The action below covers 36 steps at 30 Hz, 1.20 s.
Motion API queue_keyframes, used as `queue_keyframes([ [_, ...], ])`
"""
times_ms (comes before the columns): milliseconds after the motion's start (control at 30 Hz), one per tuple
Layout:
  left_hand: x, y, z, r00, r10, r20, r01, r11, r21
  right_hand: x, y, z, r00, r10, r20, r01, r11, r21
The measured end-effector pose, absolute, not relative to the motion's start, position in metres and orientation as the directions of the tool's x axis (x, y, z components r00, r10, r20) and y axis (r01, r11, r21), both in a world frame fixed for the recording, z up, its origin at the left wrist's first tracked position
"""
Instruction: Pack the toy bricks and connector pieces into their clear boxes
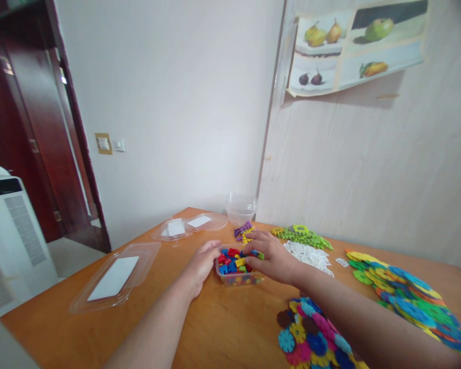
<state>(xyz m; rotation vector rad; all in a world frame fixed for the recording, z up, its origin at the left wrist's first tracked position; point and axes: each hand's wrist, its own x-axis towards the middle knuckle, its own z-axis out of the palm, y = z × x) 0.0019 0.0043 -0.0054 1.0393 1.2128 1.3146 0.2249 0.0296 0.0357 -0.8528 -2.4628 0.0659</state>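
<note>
A small clear plastic container (238,280) sits on the table, filled with red, blue, yellow and green building bricks (232,260). My left hand (204,262) grips its left side, with the thumb at the rim. Over the right half of the bricks is my right hand (272,254), its fingers apart and bent down, with nothing visible held. Its fingertips are close to the bricks; whether they touch them I cannot tell. Just behind the container lie purple and yellow plastic pieces (243,230), partly covered by the right hand.
Clear lids with white labels (115,277) lie on the table's left side. A clear bowl (241,207) stands against the wall. To the right are green pieces (301,237), white pieces (309,256) and flower-shaped discs (411,297). More discs (311,333) lie beneath my right forearm.
</note>
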Motion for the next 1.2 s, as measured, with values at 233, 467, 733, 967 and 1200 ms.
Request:
queue_keyframes([
  [233, 0.003, 0.003, -0.004, -0.106, 0.993, -0.049, -0.122, 0.036, 0.992, 0.213, 0.040, 0.027, -0.623, 0.649, 0.437, 0.640, 0.744, -0.194],
  [467, 0.003, 0.003, -0.003, -0.105, 0.994, -0.032, -0.118, 0.020, 0.993, 0.198, 0.019, 0.031, -0.675, 0.564, 0.475, 0.536, 0.818, -0.209],
  [733, 0.002, 0.003, -0.005, -0.069, 0.997, -0.044, -0.155, 0.033, 0.987, 0.181, 0.021, 0.029, -0.710, 0.555, 0.433, 0.546, 0.823, -0.159],
  [967, 0.000, 0.006, -0.007, -0.108, 0.993, -0.041, -0.162, 0.024, 0.987, 0.184, 0.024, 0.028, -0.705, 0.567, 0.425, 0.535, 0.820, -0.206],
  [1200, 0.000, 0.004, -0.005, -0.093, 0.993, -0.068, -0.162, 0.053, 0.985, 0.200, 0.037, 0.024, -0.628, 0.611, 0.482, 0.576, 0.781, -0.240],
])
